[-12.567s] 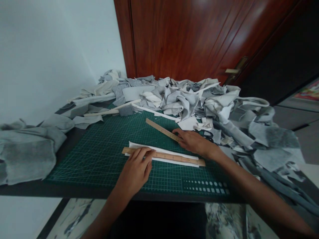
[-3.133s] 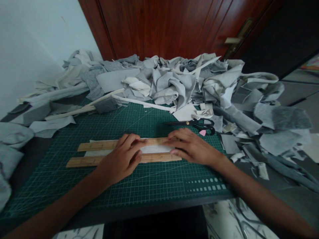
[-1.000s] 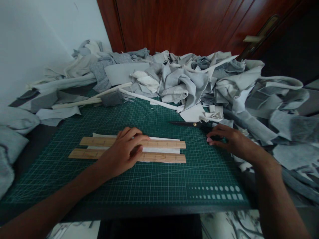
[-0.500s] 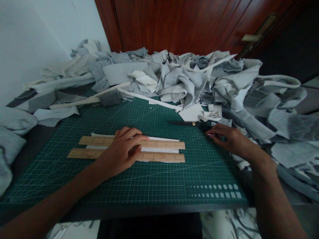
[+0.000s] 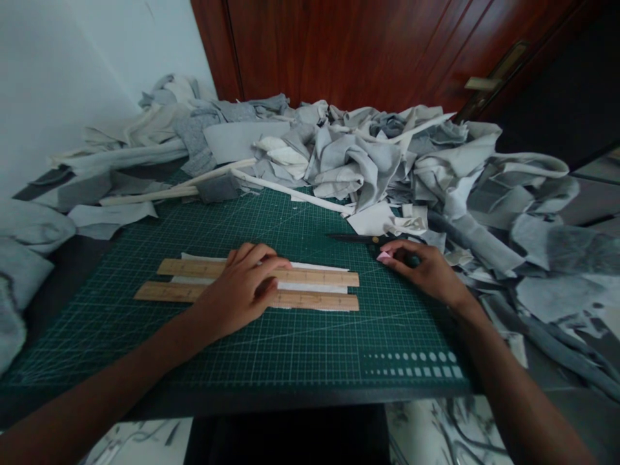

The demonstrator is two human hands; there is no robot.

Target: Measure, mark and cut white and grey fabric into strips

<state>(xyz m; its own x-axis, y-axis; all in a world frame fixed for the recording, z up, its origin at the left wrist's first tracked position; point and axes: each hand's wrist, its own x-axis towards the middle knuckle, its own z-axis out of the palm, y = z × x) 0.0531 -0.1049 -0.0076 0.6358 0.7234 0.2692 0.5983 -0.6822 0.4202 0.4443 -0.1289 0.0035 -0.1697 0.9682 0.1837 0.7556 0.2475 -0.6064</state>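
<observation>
My left hand presses down across two wooden rulers, fingers spread over the upper ruler and thumb by the lower ruler. Beneath the rulers lies a strip of white cloth, its edges showing above, between and below them. My right hand pinches a small pink, triangular piece of tailor's chalk between thumb and fingertips, over the right part of the green cutting mat. Just behind that hand lie black scissors, blades pointing left; the handles are partly hidden by the fingers.
Grey and white fabric scraps are heaped along the back and right side of the table. More cloth is piled at the left. A wooden door with a metal handle stands behind. Scraps also litter the floor.
My right hand has moved left and turned, so the pink chalk now shows clearly at its fingertips, in front of the scissors. The left hand stays on the rulers.
</observation>
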